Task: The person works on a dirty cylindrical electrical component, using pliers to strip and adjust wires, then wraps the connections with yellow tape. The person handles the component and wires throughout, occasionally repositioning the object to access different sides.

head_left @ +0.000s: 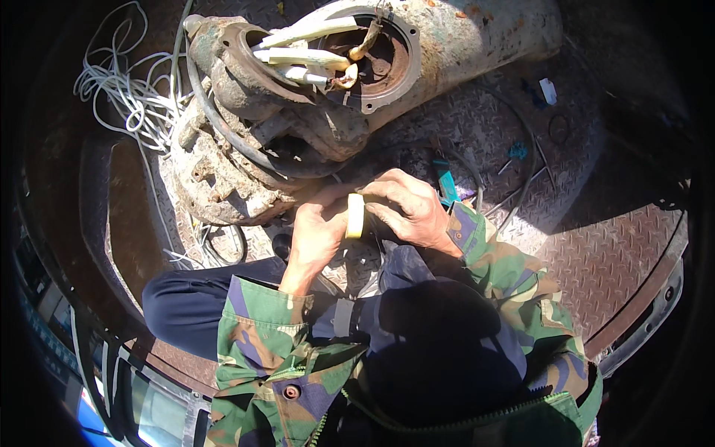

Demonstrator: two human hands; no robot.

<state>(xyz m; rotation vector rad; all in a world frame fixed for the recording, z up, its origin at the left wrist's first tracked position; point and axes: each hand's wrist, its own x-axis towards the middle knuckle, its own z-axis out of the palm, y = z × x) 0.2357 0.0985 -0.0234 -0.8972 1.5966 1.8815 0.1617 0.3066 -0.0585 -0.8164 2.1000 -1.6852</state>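
Note:
A narrow pale-yellow roll of tape (355, 216) stands edge-on between my hands, just in front of the dirty metal pump or motor housing (246, 179). My left hand (316, 231) is closed at the roll's left side, its fingertips partly hidden behind it. From the right, my right hand (411, 210) pinches the roll near its upper end with bent fingers and thumb. Beyond them, the housing has a round opening (402, 63). Several thick cable ends wrapped in whitish tape (309, 56) lie across that opening.
Tangled white cord (138, 97) lies at the far left. A black cable (216, 112) loops over the housing. Right of my hands are a teal-handled tool (445, 181), thin rods (544, 160) and a teal scrap (518, 150). The rusty tread-plate floor (618, 268) has a raised metal edge.

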